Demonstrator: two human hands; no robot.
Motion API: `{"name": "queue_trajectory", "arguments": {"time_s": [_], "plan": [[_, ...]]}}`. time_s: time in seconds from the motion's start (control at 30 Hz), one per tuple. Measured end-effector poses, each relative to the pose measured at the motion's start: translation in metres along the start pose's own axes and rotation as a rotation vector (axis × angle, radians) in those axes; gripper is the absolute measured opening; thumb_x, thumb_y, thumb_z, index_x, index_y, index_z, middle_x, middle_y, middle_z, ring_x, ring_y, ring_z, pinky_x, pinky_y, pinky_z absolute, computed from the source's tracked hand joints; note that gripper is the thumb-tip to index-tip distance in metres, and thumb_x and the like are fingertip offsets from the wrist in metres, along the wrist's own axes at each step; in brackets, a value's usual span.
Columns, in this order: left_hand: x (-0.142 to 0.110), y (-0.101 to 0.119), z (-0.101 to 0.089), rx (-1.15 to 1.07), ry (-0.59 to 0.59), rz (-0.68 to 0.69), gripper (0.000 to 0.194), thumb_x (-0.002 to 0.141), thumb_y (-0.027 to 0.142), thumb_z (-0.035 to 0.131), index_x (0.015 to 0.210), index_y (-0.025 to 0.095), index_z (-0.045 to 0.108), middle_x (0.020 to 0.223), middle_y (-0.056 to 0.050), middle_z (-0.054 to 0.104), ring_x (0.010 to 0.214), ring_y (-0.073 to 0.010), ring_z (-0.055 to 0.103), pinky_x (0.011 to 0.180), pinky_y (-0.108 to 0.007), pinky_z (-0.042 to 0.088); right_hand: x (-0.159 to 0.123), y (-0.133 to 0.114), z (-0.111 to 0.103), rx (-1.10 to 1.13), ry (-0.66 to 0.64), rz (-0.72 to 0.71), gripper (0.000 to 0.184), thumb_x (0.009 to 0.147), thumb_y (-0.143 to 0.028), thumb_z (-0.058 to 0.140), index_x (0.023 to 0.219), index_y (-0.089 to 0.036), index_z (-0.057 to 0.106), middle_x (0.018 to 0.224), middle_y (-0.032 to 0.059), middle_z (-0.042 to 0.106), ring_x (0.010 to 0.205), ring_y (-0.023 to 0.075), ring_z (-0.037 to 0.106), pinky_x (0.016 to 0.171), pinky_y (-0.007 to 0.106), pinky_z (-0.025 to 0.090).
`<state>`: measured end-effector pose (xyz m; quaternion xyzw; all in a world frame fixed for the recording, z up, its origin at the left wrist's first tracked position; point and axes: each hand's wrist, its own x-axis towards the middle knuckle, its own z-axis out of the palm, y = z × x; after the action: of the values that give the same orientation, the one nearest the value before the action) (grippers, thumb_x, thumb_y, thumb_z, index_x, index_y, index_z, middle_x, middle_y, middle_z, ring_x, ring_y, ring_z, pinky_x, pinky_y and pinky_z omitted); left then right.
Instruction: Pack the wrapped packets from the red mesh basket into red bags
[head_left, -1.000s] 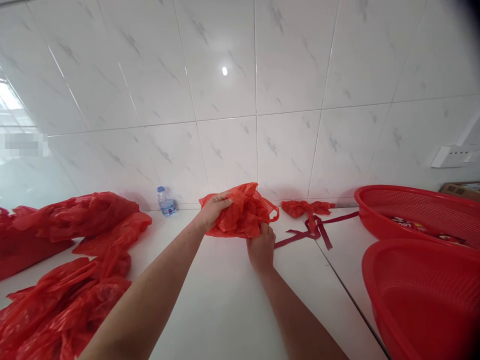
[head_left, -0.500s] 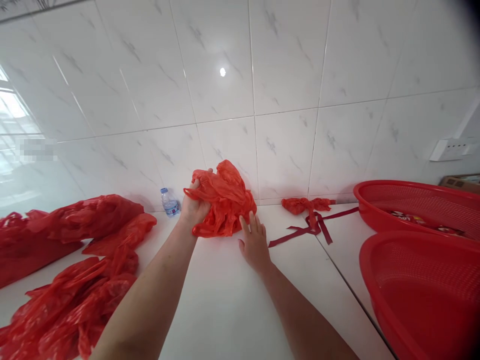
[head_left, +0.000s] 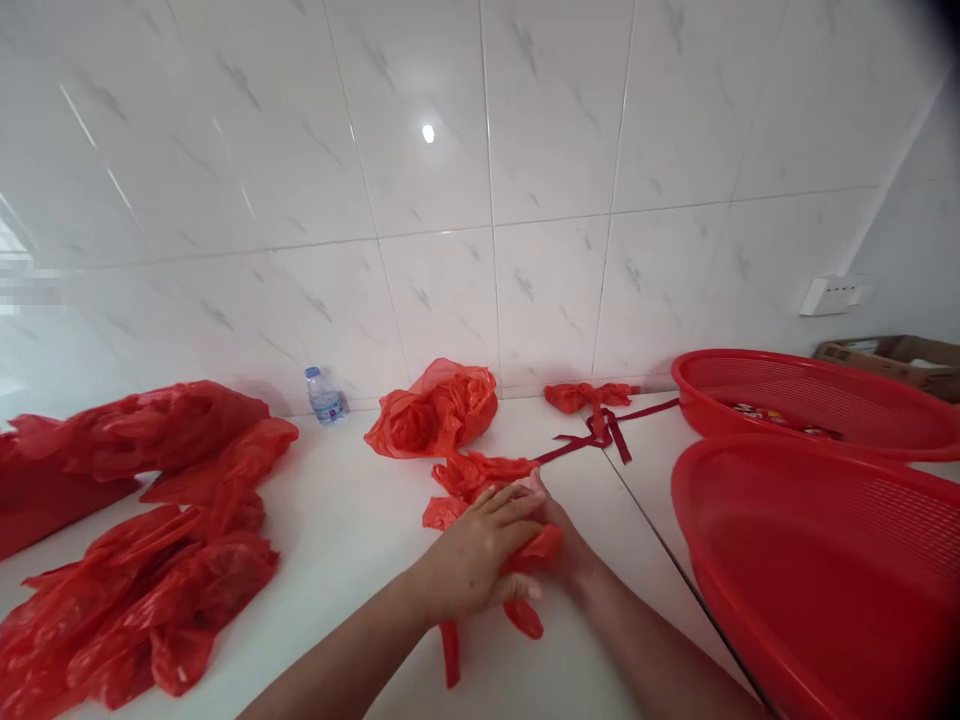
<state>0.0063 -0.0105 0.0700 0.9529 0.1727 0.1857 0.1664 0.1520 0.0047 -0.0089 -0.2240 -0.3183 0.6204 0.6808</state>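
Observation:
My left hand lies across a crumpled red plastic bag, its fingers meeting my right hand. The bag is closed in between both palms, and parts of it stick out above, below and beside my fingers. Much of my right hand's grip is hidden behind the left. Farther back, against the tiled wall, rests another bunched red plastic bag.
Piles of red plastic bags lie at the left. By the wall stands a water bottle. A knotted red ribbon lies right of centre. Two red baskets stand at the right, with a cardboard box behind.
A bunched bag that my left hand held up now rests by the wall. Both hands have come nearer and together around a bag. The view has shifted slightly right.

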Motion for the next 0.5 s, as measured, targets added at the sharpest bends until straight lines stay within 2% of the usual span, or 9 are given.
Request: {"name": "queue_trajectory", "arguments": {"time_s": [0.03,0.1,0.17,0.23,0.33,0.43,0.5], "plan": [[-0.003,0.001,0.01,0.055,-0.016,0.028,0.06,0.079,0.057,0.058,0.125,0.019,0.055,0.145,-0.013,0.04,0.137,-0.0363,0.028,0.111,-0.055,0.022,-0.006,-0.008,-0.003,-0.024,-0.065,0.124,0.036,0.08,-0.053,0.058,0.095,-0.021,0.066,0.089,0.0088,0.069,0.091,0.0276,0.065,0.079,0.046,0.051],[-0.009,0.001,0.024,0.109,-0.023,0.065,0.06,0.079,0.059,0.056,0.124,0.019,0.054,0.142,-0.014,0.044,0.134,-0.0345,0.033,0.111,-0.053,0.022,-0.015,-0.023,-0.008,-0.073,-0.178,0.332,0.045,0.08,-0.049,0.059,0.115,-0.021,0.059,0.102,0.0088,0.068,0.097,0.0243,0.064,0.086,0.042,0.049],[-0.015,0.001,0.033,0.114,-0.003,0.091,0.051,0.082,0.056,0.053,0.118,0.02,0.058,0.132,-0.013,0.053,0.127,-0.0302,0.043,0.112,-0.049,0.023,-0.019,-0.03,-0.012,-0.114,-0.235,0.41,0.049,0.079,-0.038,0.065,0.123,-0.022,0.052,0.105,0.0065,0.067,0.095,0.0191,0.064,0.087,0.035,0.047],[-0.023,-0.002,0.039,0.101,0.051,0.124,0.048,0.086,0.055,0.048,0.115,0.019,0.058,0.126,-0.012,0.058,0.12,-0.0269,0.049,0.111,-0.046,0.027,-0.019,-0.029,-0.015,-0.171,-0.24,0.398,0.048,0.075,-0.025,0.069,0.12,-0.021,0.054,0.099,0.0055,0.068,0.087,0.0158,0.065,0.082,0.029,0.047],[-0.038,-0.012,0.046,0.105,0.215,0.14,0.053,0.088,0.056,0.041,0.123,0.017,0.052,0.128,-0.015,0.054,0.12,-0.0277,0.047,0.106,-0.045,0.034,-0.015,-0.024,-0.019,-0.223,-0.199,0.374,0.039,0.069,-0.019,0.072,0.106,-0.017,0.061,0.091,0.0046,0.069,0.078,0.0138,0.064,0.074,0.025,0.047],[-0.051,-0.026,0.048,0.107,0.405,-0.008,0.046,0.091,0.049,0.041,0.124,0.019,0.05,0.127,-0.016,0.052,0.118,-0.0273,0.048,0.098,-0.044,0.042,-0.01,-0.023,-0.021,-0.264,-0.079,0.341,0.035,0.065,-0.022,0.074,0.098,-0.017,0.062,0.084,0.003,0.068,0.073,0.0146,0.064,0.07,0.026,0.047],[-0.055,-0.035,0.049,0.09,0.462,-0.167,0.038,0.091,0.042,0.044,0.121,0.02,0.052,0.125,-0.014,0.053,0.115,-0.0257,0.05,0.095,-0.043,0.045,-0.009,-0.025,-0.021,-0.297,0.022,0.308,0.035,0.065,-0.028,0.075,0.096,-0.019,0.061,0.078,0.0015,0.067,0.069,0.0149,0.063,0.066,0.027,0.047]]}}
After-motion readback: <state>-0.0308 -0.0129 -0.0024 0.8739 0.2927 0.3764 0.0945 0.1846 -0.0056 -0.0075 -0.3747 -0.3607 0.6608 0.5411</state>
